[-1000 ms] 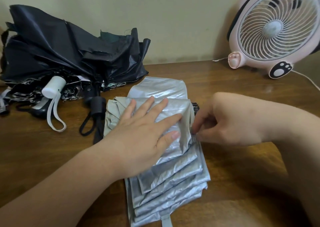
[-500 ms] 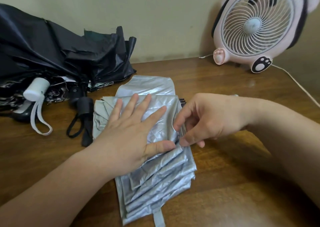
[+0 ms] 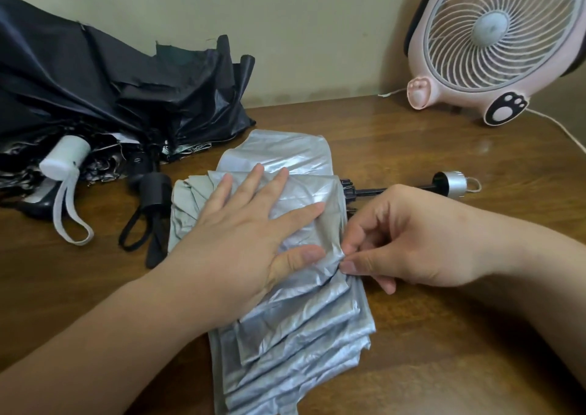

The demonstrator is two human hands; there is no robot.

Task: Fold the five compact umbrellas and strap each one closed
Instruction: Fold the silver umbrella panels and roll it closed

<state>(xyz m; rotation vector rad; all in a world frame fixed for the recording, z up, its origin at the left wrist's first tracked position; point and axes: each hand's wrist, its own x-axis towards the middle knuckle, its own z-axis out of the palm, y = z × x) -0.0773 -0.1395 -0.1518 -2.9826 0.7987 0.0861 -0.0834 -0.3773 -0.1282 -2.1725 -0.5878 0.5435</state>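
A silver umbrella (image 3: 295, 329) lies on the wooden table (image 3: 444, 335), its canopy spread in flat pleated panels toward me. Its black shaft runs right to a silver handle (image 3: 454, 183) with a small loop. My left hand (image 3: 250, 240) presses flat on the upper panels, fingers straight. My right hand (image 3: 399, 243) pinches a fold at the canopy's right edge between thumb and forefinger. At the far left sits a heap of black umbrellas (image 3: 104, 91), unfolded and loose, with a white handle (image 3: 65, 157) and a black handle (image 3: 153, 189) sticking out.
A pink desk fan (image 3: 498, 40) with paw-shaped feet stands at the back right against the wall, and its white cord (image 3: 567, 132) trails along the table's right side. Bare wood shows to the right of the silver canopy.
My right hand has slid down the canopy's right edge and now pinches a fold lower down. The silver handle has come into view. My left hand stays pressed flat.
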